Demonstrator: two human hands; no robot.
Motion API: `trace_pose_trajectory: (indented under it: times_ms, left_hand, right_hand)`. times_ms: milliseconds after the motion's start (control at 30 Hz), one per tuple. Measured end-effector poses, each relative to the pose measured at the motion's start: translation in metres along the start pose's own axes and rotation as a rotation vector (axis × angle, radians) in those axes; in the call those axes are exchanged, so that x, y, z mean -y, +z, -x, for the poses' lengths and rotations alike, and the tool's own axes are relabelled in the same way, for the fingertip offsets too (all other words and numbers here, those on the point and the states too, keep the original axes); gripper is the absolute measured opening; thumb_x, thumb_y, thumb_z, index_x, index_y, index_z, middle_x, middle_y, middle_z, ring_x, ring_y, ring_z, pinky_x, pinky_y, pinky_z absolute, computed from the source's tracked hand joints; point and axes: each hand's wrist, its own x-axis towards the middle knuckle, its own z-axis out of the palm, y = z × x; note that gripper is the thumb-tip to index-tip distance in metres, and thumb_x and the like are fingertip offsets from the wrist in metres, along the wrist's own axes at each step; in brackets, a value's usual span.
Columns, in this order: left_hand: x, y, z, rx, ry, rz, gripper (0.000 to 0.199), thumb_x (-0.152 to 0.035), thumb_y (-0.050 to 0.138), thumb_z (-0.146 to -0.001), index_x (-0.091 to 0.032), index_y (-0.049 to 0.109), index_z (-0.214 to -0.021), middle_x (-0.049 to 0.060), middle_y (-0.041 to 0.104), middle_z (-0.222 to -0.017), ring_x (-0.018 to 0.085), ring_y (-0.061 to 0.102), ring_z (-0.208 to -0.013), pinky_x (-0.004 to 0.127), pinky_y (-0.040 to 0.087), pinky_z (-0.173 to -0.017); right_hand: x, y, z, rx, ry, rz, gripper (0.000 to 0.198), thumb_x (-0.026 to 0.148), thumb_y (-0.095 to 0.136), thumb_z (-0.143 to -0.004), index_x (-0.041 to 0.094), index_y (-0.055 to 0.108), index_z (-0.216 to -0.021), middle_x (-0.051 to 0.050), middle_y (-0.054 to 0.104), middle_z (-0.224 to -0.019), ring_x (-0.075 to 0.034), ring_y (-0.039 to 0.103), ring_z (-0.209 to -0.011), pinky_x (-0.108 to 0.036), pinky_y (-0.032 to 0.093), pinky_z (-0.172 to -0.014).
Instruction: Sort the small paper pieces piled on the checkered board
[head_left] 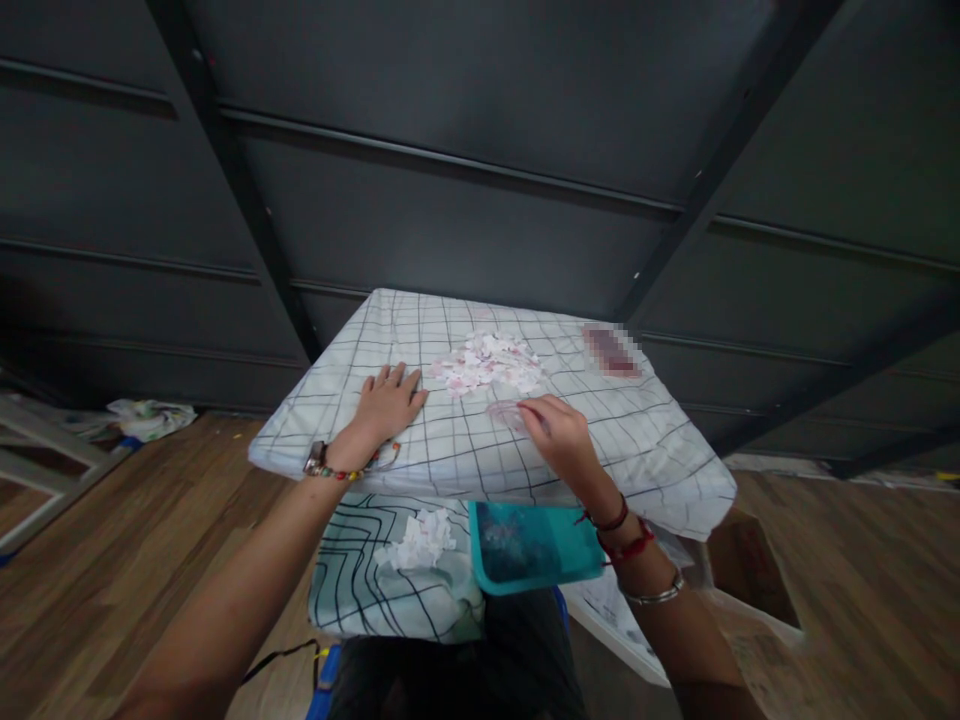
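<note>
My left hand [385, 404] lies flat on the white checked cloth [457, 455], fingers spread, holding nothing. Just left of the middle of the cloth's front half, my right hand [561, 435] pinches a small clear plastic bag [507, 414] between thumb and fingers. Its contents, if any, are too small to tell. Beyond the bag is a loose heap of small white and pinkish paper-like pieces [491, 362]. On a green lined cloth [352, 585] over my lap lies another white heap [424, 538], and beside it sits a teal plastic basket [491, 583] with hard-to-see clear items inside.
A pixelated reddish object [611, 352] rests at the table's far right. Dark metal panels [450, 230] stand right behind the table. An open cardboard box [750, 565] is on the floor at right; a pale metal frame [56, 465] stands at left.
</note>
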Motion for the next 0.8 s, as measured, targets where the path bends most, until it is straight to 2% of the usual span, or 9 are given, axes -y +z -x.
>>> trace_pose_trajectory:
  times_ms: [133,433,600,800]
  left_hand:
    - [0.001,0.0,0.0,0.009,-0.007,0.0,0.057,-0.047,0.021,-0.092,-0.021,0.035,-0.141,0.01,0.029,-0.149,0.03,0.022,-0.137,0.049,0.02,-0.107]
    - [0.0,0.0,0.0,-0.007,-0.005,-0.009,0.058,-0.047,0.02,-0.092,-0.02,0.037,-0.14,0.012,0.03,-0.149,0.031,0.024,-0.136,0.05,0.021,-0.107]
    - [0.002,0.002,-0.002,-0.005,-0.002,-0.021,0.058,-0.048,0.019,-0.092,-0.02,0.037,-0.14,0.012,0.03,-0.149,0.031,0.023,-0.137,0.05,0.021,-0.107]
    - [0.002,0.003,-0.003,-0.004,-0.005,-0.025,0.058,-0.048,0.02,-0.092,-0.02,0.037,-0.14,0.011,0.029,-0.149,0.03,0.022,-0.137,0.051,0.022,-0.106]
  right_hand:
    - [-0.031,0.003,-0.014,0.018,0.036,0.058,0.022,0.019,0.044,-0.088,0.016,0.066,-0.089,-0.008,0.067,-0.083,-0.021,0.062,-0.081,-0.031,0.047,-0.074]
    - [-0.077,0.014,-0.034,0.014,0.109,0.217,0.027,0.017,0.038,-0.091,0.013,0.064,-0.098,-0.012,0.067,-0.093,-0.022,0.06,-0.09,-0.033,0.045,-0.081]
    - [-0.083,0.021,-0.026,0.085,0.112,0.316,0.026,0.015,0.038,-0.092,0.015,0.064,-0.096,-0.01,0.067,-0.093,-0.021,0.06,-0.089,-0.032,0.043,-0.08]
    - [-0.083,0.021,-0.023,0.02,0.11,0.354,0.028,0.012,0.038,-0.091,0.013,0.064,-0.1,-0.01,0.067,-0.092,-0.021,0.059,-0.089,-0.033,0.04,-0.081]
